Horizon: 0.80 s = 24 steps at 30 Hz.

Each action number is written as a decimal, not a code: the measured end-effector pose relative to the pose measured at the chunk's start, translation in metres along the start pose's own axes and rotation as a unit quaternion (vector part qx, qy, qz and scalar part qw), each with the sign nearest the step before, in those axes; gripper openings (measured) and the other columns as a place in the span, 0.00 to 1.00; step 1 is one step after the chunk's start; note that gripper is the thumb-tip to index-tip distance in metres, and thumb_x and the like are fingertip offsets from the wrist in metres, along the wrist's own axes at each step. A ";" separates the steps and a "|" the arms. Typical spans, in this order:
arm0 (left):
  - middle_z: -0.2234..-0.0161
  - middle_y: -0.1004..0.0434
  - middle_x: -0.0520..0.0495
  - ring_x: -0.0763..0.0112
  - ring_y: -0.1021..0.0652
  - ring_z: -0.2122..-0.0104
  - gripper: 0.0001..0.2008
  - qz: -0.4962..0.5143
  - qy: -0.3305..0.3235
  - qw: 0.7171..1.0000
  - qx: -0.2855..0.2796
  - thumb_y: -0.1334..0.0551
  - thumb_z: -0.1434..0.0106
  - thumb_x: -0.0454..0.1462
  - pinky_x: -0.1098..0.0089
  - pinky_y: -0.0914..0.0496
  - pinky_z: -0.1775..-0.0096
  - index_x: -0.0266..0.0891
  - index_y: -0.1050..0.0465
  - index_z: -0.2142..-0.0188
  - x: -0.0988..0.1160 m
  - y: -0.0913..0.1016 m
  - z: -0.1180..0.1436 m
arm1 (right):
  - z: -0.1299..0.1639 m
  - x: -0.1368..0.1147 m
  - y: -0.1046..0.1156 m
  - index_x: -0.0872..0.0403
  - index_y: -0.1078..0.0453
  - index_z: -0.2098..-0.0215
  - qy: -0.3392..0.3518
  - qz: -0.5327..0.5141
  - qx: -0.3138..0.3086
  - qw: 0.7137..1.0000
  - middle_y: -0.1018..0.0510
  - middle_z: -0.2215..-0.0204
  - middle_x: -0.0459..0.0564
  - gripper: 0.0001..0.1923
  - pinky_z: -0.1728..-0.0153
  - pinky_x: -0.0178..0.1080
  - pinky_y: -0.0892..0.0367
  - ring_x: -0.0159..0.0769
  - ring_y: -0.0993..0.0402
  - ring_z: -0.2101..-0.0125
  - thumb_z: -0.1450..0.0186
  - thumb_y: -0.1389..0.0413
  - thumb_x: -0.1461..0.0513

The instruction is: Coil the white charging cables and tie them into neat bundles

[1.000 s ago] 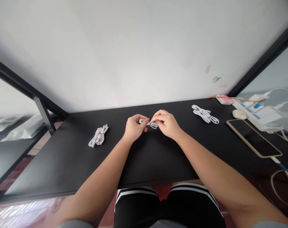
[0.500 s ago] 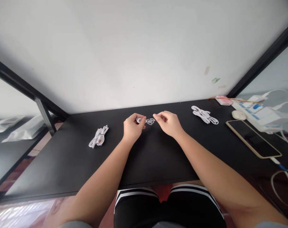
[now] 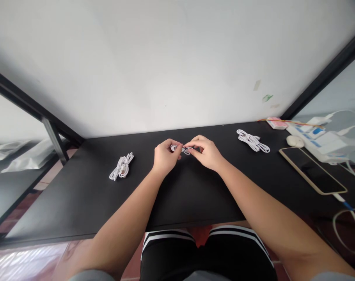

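A coiled white cable (image 3: 187, 151) is held above the black tabletop, bound at its middle by a thin black twist tie (image 3: 184, 148). My left hand (image 3: 167, 155) is closed round the cable's left end, thumb on the near side. At the middle of the coil, the thumb and fingertips of my right hand (image 3: 204, 151) pinch at the tie; the fingers partly hide it. Another bundled white cable (image 3: 121, 166) lies to the left, and one more white cable bundle (image 3: 252, 141) lies to the right, both bound with dark ties.
On the right of the black table (image 3: 86, 195) lie a phone (image 3: 313, 170) with a charging lead, a white mouse-like object (image 3: 295, 141), a power strip (image 3: 307, 141) with plugs and a pink-and-white box (image 3: 277, 123). A wall stands behind. Plastic bags (image 3: 34, 157) lie on the left shelf.
My right hand has moved left to the coil, and its fingertips now meet at the black tie. My left hand keeps its hold on the cable.
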<state>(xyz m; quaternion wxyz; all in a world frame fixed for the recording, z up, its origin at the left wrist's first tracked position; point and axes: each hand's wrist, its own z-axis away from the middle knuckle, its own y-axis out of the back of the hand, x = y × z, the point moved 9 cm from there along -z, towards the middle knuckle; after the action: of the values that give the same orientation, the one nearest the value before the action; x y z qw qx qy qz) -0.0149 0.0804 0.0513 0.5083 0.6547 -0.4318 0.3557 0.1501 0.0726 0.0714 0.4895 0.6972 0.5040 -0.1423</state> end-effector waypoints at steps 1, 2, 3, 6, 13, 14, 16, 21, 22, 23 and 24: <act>0.80 0.23 0.51 0.70 0.21 0.79 0.11 0.007 0.005 1.000 -0.005 0.34 0.40 0.45 0.73 0.29 0.74 0.39 0.23 0.67 -0.002 -0.001 0.000 | 0.000 -0.004 0.001 0.45 0.19 0.59 0.018 0.009 0.005 1.000 0.26 0.63 0.48 0.11 0.64 0.40 0.33 0.35 0.30 0.65 0.34 0.41 0.65; 0.80 0.23 0.51 0.70 0.21 0.80 0.11 0.019 0.011 1.000 -0.009 0.33 0.40 0.45 0.73 0.29 0.74 0.39 0.24 0.67 -0.004 -0.002 -0.001 | 0.000 -0.007 0.002 0.45 0.19 0.61 0.037 0.018 0.012 0.999 0.27 0.64 0.48 0.11 0.63 0.40 0.33 0.35 0.30 0.64 0.34 0.42 0.66; 0.80 0.23 0.50 0.70 0.21 0.80 0.12 0.035 0.019 0.999 -0.014 0.33 0.40 0.45 0.73 0.29 0.75 0.38 0.24 0.67 -0.006 -0.004 -0.002 | 0.000 -0.010 0.003 0.46 0.19 0.64 0.056 0.028 0.018 0.998 0.28 0.64 0.48 0.12 0.62 0.41 0.33 0.35 0.31 0.64 0.33 0.43 0.67; 0.80 0.23 0.49 0.71 0.23 0.81 0.13 0.095 0.048 0.994 -0.024 0.31 0.42 0.45 0.73 0.29 0.76 0.36 0.24 0.67 -0.013 -0.008 -0.004 | 0.001 -0.016 0.005 0.47 0.19 0.70 0.100 0.061 0.028 0.993 0.29 0.65 0.49 0.15 0.60 0.43 0.33 0.36 0.33 0.64 0.34 0.45 0.70; 0.82 0.25 0.50 0.72 0.24 0.83 0.15 0.152 0.069 0.986 -0.023 0.30 0.44 0.45 0.73 0.28 0.77 0.34 0.25 0.67 -0.016 -0.012 -0.005 | 0.002 -0.019 0.005 0.50 0.23 0.77 0.112 0.123 0.028 0.986 0.29 0.62 0.50 0.16 0.59 0.45 0.34 0.38 0.35 0.62 0.35 0.45 0.70; 0.82 0.25 0.50 0.72 0.24 0.82 0.15 0.149 0.071 0.986 -0.017 0.30 0.44 0.45 0.73 0.28 0.77 0.34 0.25 0.66 -0.016 -0.010 -0.005 | 0.002 -0.020 0.006 0.50 0.23 0.77 0.111 0.123 0.032 0.986 0.28 0.62 0.50 0.16 0.58 0.45 0.33 0.38 0.35 0.62 0.34 0.45 0.69; 0.81 0.25 0.50 0.72 0.23 0.82 0.16 0.145 0.073 0.987 -0.005 0.30 0.44 0.45 0.72 0.27 0.76 0.34 0.25 0.66 -0.016 -0.006 -0.005 | 0.002 -0.021 0.011 0.49 0.22 0.71 0.100 0.108 0.052 0.988 0.28 0.62 0.51 0.14 0.58 0.45 0.33 0.38 0.33 0.62 0.33 0.46 0.68; 0.80 0.24 0.50 0.71 0.22 0.81 0.15 0.115 0.055 0.992 0.014 0.31 0.43 0.46 0.73 0.27 0.75 0.35 0.24 0.66 -0.013 0.002 -0.005 | 0.002 -0.012 0.018 0.50 0.24 0.55 0.030 0.067 0.065 0.995 0.25 0.65 0.50 0.10 0.61 0.42 0.32 0.37 0.31 0.66 0.33 0.43 0.59; 0.80 0.24 0.50 0.71 0.22 0.81 0.15 0.102 0.049 0.993 0.014 0.31 0.42 0.46 0.73 0.27 0.75 0.36 0.24 0.66 -0.011 0.003 -0.005 | 0.001 -0.011 0.015 0.51 0.24 0.57 0.023 0.070 0.048 0.996 0.24 0.65 0.50 0.10 0.62 0.41 0.32 0.37 0.31 0.66 0.34 0.41 0.57; 0.79 0.23 0.49 0.71 0.22 0.81 0.15 0.089 0.043 0.995 0.012 0.31 0.42 0.47 0.73 0.27 0.75 0.36 0.24 0.66 -0.010 0.003 -0.004 | 0.001 -0.010 0.012 0.51 0.23 0.59 0.020 0.074 0.030 0.997 0.24 0.66 0.50 0.09 0.62 0.41 0.32 0.37 0.31 0.66 0.35 0.40 0.56; 0.78 0.23 0.49 0.71 0.21 0.80 0.15 0.077 0.038 0.996 0.010 0.31 0.42 0.47 0.73 0.27 0.75 0.37 0.24 0.66 -0.008 0.003 -0.004 | 0.001 -0.009 0.009 0.51 0.23 0.61 0.018 0.077 0.015 0.997 0.23 0.67 0.49 0.09 0.62 0.41 0.33 0.37 0.30 0.66 0.35 0.39 0.55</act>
<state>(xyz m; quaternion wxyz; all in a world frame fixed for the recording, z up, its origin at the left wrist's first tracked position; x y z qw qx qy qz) -0.0204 0.0855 0.0459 0.4889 0.6104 -0.4580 0.4226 0.1540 0.0662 0.0824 0.4793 0.7434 0.4559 -0.0989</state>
